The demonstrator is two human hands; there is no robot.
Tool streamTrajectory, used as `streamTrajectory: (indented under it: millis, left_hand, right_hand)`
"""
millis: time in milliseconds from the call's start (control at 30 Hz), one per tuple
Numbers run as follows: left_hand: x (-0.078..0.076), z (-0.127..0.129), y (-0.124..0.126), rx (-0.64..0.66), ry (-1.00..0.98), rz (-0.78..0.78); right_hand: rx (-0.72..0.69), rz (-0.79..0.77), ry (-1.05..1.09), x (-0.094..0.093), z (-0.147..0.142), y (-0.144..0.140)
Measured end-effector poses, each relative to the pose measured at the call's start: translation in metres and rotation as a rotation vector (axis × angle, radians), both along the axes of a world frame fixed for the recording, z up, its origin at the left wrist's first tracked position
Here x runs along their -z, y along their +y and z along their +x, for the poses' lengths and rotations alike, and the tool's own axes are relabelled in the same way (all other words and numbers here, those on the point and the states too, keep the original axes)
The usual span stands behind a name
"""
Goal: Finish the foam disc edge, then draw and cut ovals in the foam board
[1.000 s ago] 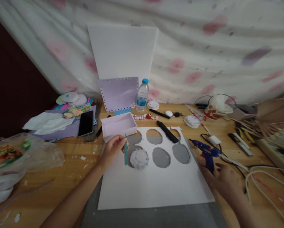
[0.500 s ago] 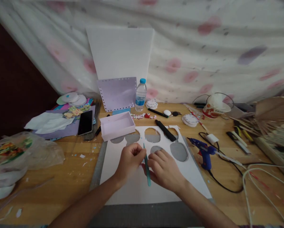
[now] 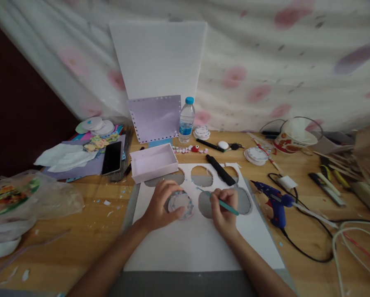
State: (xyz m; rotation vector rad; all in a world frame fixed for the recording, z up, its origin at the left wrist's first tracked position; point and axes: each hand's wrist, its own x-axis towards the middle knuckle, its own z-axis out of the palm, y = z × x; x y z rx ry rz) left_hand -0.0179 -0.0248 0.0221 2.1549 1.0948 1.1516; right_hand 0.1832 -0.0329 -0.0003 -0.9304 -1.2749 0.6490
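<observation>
Between the thumb and fingers of my left hand (image 3: 161, 205) is a round white paper disc (image 3: 181, 203) with a scalloped edge and small blue and pinkish marks around its rim. My right hand (image 3: 225, 208) grips a slim teal pointed tool (image 3: 226, 205), its tip towards the upper left, apart from the disc. Both hands are over a large white sheet (image 3: 185, 251) with several scalloped round holes cut from it. Through the holes shows a grey mat (image 3: 178, 284) beneath the sheet.
A pale open box (image 3: 155, 163) and a black marker-like stick (image 3: 220, 170) lie at the sheet's far edge. Behind stands a water bottle (image 3: 186, 121). On the right are a blue glue gun (image 3: 276, 202) with its cord and more paper discs (image 3: 256, 156). A phone (image 3: 112, 157) lies left.
My hands have moved apart. The disc now shows in my left hand, and my right hand has shifted right with the teal tool, which has swung from near upright to a slant.
</observation>
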Motion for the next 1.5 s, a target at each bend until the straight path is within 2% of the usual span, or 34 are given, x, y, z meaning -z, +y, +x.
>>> streamTrajectory:
  millis: [133, 400, 933, 1500]
  left_hand:
    - [0.0107, -0.0037, 0.0024, 0.064, 0.125, -0.027]
    - [0.01, -0.0049, 0.003, 0.104, 0.162, 0.042]
    - [0.0089, -0.0036, 0.0058, 0.104, 0.11, -0.073]
    - [0.0099, -0.0037, 0.0057, 0.141, 0.068, -0.126]
  right_hand:
    - [-0.115, -0.117, 0.133, -0.0031, -0.0013, -0.0043]
    - [-0.236, -0.153, 0.138, 0.0011, -0.0032, -0.007]
    - [-0.32, -0.152, 0.102, 0.0031, -0.0025, -0.009]
    - [-0.309, -0.138, 0.051, 0.0027, -0.0023, -0.0078]
